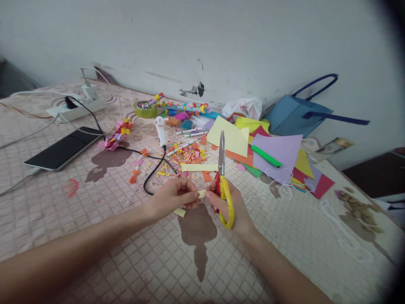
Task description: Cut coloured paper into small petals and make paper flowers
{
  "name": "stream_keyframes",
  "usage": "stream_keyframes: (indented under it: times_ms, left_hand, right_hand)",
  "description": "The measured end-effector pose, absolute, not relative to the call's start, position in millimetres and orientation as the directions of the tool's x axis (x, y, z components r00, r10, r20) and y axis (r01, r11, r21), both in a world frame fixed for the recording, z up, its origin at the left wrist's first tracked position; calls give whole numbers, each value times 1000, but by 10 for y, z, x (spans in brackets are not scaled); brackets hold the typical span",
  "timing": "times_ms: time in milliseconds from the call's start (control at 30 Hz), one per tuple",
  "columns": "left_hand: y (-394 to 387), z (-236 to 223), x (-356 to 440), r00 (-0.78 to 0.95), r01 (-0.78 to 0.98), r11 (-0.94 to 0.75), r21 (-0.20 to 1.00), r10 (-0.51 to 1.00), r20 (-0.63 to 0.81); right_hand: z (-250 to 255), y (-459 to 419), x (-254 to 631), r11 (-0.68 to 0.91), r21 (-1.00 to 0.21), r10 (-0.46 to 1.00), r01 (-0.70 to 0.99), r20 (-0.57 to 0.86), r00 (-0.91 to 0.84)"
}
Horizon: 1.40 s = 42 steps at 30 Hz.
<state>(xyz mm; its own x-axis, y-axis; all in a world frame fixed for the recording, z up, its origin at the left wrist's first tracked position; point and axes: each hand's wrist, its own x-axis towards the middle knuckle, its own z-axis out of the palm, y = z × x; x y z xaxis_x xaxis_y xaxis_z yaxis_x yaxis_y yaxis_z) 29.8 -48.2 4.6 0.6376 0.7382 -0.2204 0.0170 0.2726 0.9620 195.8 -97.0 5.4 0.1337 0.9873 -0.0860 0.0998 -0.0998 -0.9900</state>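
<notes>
My left hand [177, 195] pinches one end of a small pale yellow paper strip [201, 194]. The other end is between the fingertips of my right hand [236, 209]. That same right hand carries scissors [222, 160] with red and yellow handles, their blades together and pointing away from me. A longer pale yellow strip [199, 167] lies beyond my fingers, its right end beside the blades. Under my left hand another short yellow piece [180, 212] shows, partly covered.
Paper scraps [190, 156] lie heaped behind my hands, near a white glue gun [160, 131] with a black cord. Coloured sheets [278, 152], a green marker [266, 156] and white string [284, 190] are at right. A tablet [63, 147] and power strip [77, 109] occupy the left.
</notes>
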Motion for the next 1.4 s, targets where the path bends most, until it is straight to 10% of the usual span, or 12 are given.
stream_keyframes:
  times_ms: [867, 1400]
  left_hand:
    - [-461, 44, 282, 585, -16, 283, 959, 781, -220]
    - [-230, 193, 146, 332, -363, 126, 923, 943, 2]
  right_hand:
    - [-22, -989, 1906, -85, -996, 990, 31, -81, 119]
    - [26, -1074, 1922, -2, -896, 988, 444, -71, -140]
